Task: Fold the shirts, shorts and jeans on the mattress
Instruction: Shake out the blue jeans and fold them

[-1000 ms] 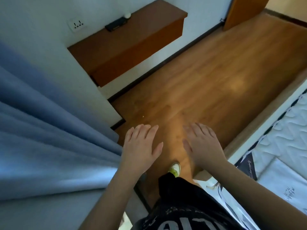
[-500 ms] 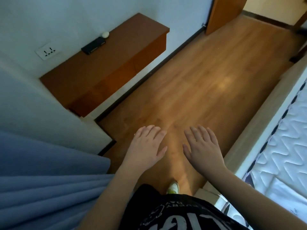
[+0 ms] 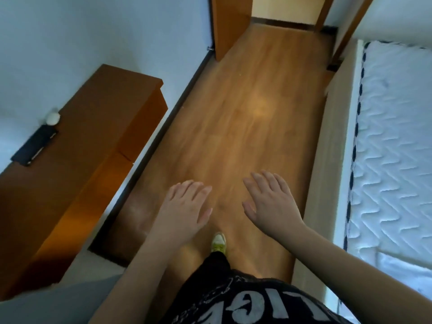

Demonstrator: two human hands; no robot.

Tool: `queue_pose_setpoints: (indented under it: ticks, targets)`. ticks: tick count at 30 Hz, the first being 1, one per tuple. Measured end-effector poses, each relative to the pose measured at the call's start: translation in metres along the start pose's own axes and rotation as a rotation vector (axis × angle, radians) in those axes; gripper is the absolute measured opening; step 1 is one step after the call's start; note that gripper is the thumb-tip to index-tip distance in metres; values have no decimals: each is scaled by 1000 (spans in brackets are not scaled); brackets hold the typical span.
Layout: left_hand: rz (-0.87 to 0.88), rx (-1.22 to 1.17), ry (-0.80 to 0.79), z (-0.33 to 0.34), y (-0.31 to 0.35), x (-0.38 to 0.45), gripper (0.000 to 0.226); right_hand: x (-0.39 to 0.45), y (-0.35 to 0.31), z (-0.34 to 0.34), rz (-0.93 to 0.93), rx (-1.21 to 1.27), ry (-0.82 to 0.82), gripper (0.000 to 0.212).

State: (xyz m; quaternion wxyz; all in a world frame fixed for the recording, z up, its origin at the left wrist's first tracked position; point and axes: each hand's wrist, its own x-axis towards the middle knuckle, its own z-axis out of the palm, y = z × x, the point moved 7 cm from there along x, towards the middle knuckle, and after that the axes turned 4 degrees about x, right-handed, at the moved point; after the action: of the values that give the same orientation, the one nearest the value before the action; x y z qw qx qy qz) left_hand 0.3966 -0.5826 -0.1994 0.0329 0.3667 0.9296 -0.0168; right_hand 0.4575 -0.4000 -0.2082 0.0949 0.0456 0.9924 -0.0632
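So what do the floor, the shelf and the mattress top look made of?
Floor: wood or laminate planks, glossy, with grain lines and a light glare. Shelf: brown wood or veneer, smooth and matte. Mattress: white quilted fabric with stitched wavy lines.

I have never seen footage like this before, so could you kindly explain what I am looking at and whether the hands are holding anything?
This is one picture from a camera worn on a person's head, looking forward and down. The left hand and right hand are held out flat over the wooden floor, fingers straight, holding nothing. The white quilted mattress runs along the right edge. On the left, a brown shelf carries a dark flat device. One pale shoe shows below.
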Motion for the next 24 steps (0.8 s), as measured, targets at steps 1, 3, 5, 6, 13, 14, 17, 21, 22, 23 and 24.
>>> queue_pose_setpoints:
  ticks: [1, 3, 5, 6, 13, 14, 17, 21, 22, 23, 24]
  targets:
    - [39, 10, 5, -4, -4, 18, 50, 11, 6, -3, 26, -3, -9, 62]
    - [108, -14, 27, -16, -13, 60, 51, 32, 24, -15, 129, 5, 20, 61]
    - [177, -14, 38, -29, -20, 106, 51, 52, 42, -27, 223, 12, 45, 58]
    - [211, -17, 33, -33, -22, 129, 51, 61, 52, -30, 253, 23, 36, 58]
    - [437, 25, -15, -55, 16, 275, 54, 112, 137, -64, 392, 90, 151, 53]
    - [452, 23, -18, -57, 22, 295, 55, 122, 151, -67, 384, 93, 159, 53]
    - [471, 23, -18, -63, 41, 354, 56, 152, 199, -77, 402, 100, 199, 53]
    - [507, 34, -37, -64, 69, 435, 54, 199, 265, -86, 434, 150, 184, 54]
    - [505, 35, -44, -67, 74, 456, 54, 211, 281, -89, 443, 178, 176, 53]
    - [491, 29, -37, -73, 78, 476, 54, 223, 294, -93, 450, 197, 165, 52]
    - [471, 23, -27, -80, 81, 495, 54, 236, 308, -97, 450, 200, 157, 52]
